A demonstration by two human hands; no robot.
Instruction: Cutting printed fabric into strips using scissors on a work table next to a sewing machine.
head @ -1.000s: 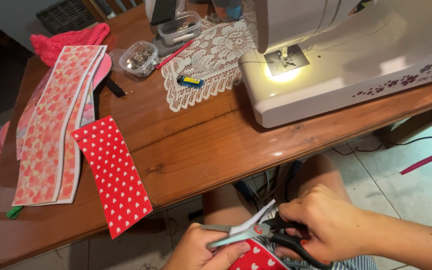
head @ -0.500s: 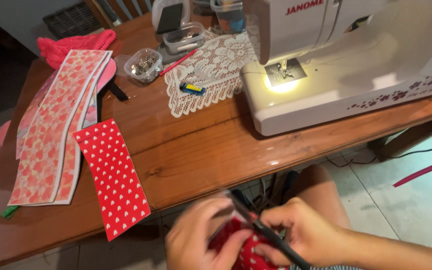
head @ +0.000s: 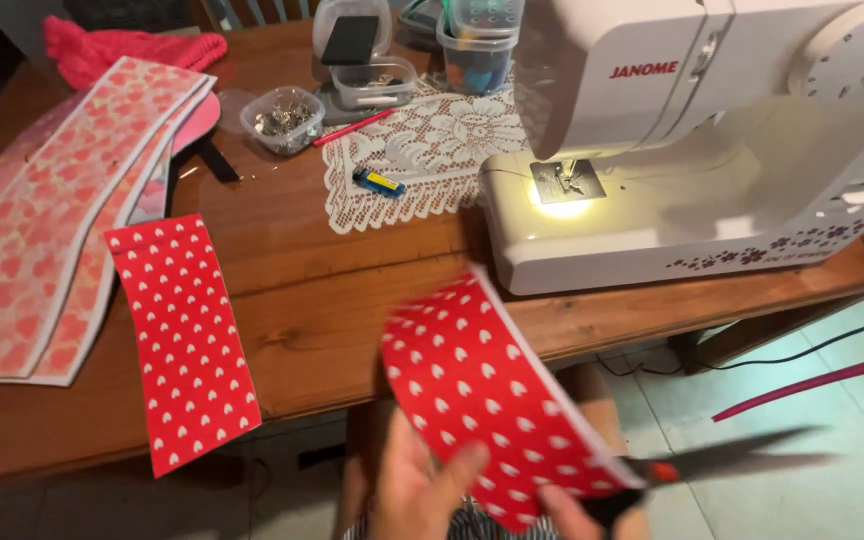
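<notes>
My left hand (head: 417, 492) holds up a red fabric strip with white hearts (head: 482, 400) by its lower edge, in front of the table edge. My right hand (head: 564, 510), mostly cut off at the bottom of the view, grips black-handled scissors (head: 722, 462). Their blurred blades point right from the strip's lower right corner. A second red heart strip (head: 184, 340) lies flat on the wooden table (head: 352, 290), left of my hands.
A white sewing machine (head: 712, 150) with its lamp on stands at the right. Pink heart-print strips (head: 42, 230) lie at the left. A lace doily (head: 422, 150), a pin container (head: 282, 118), clear boxes (head: 372, 80) and pink knit (head: 132, 45) sit at the back.
The red strip, bunched low between my hands before, is now lifted and spread flat. The scissors have swung out to the right.
</notes>
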